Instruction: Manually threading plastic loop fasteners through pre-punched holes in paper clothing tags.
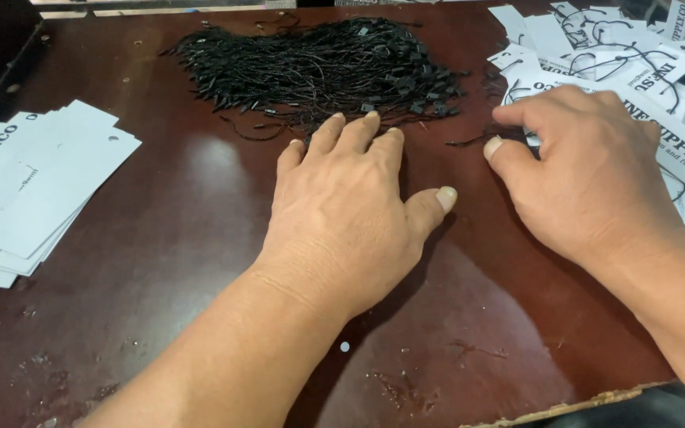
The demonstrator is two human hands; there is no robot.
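- left hand (350, 214) lies flat, palm down on the dark red tabletop (160, 238), fingers spread, grip wide and holding nothing; fingertips (371, 119) sit right at the near edge of the black string pile (319, 67), placed as if to rake strands off it
- right hand (588, 170) is curled palm down at the edge of the strung tags; thumb and forefinger close narrow on a thin black strand (469, 141), though a firm pinch is hard to confirm
- black string pile sits at the far middle of the tabletop, within reach of both hands, loose ends trailing toward the left hand
- blank white tags (41, 186) are fanned in a stack at the left, well apart from the hands, likely the supply side
- strung tags (620, 55), white cards with black loops through them, heap at the far right, partly under the right hand, probably the finished side
- near edge of the tabletop looks chipped
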